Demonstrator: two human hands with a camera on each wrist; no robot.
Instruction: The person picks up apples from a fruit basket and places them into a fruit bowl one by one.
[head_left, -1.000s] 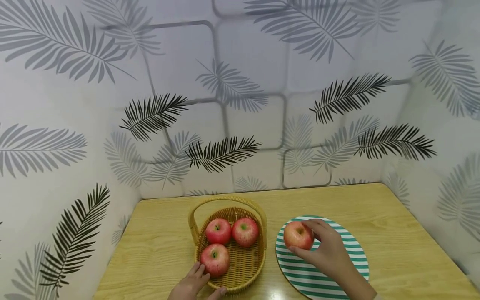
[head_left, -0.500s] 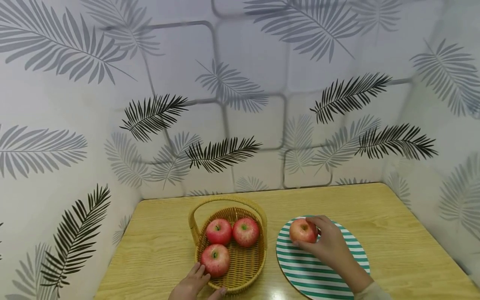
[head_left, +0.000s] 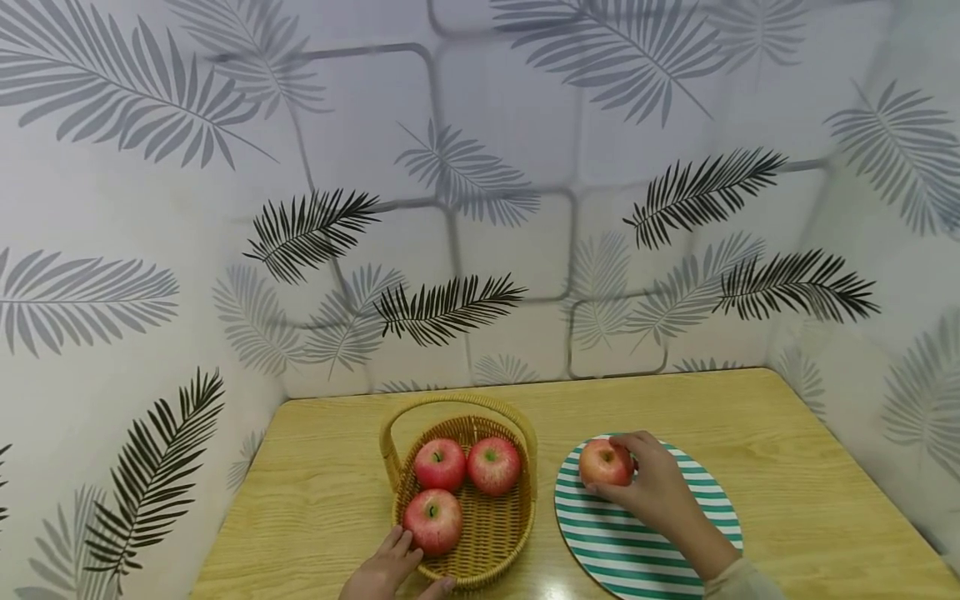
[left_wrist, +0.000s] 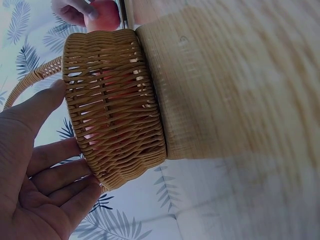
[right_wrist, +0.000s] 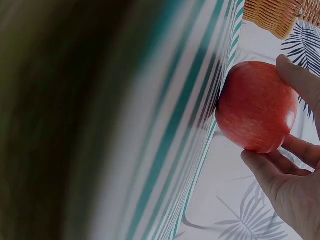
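Observation:
On a round teal-and-white striped mat (head_left: 622, 533) sits a red-yellow apple (head_left: 602, 463). My right hand (head_left: 660, 487) grips this apple from the right, thumb on its near side and fingers on its far side. In the right wrist view the apple (right_wrist: 257, 107) touches the striped surface. A wicker basket (head_left: 487, 575) with a tall arched handle holds three red apples (head_left: 432, 522). My left hand (head_left: 382, 571) rests at its near left rim, fingers laid over the edge by the nearest apple. The left wrist view shows thumb and fingers spread along the rim, some fingertips hidden.
Basket and mat stand side by side on a light wooden table (head_left: 322, 467), with a strip of wood between them. Walls with a grey and black leaf pattern (head_left: 450, 308) enclose the table at the back and both sides. The basket handle (head_left: 457, 400) arches over the basket's far side.
The right hand has moved the apple slightly right and down onto the striped mat, then stayed nearly still. The left hand and basket keep their place.

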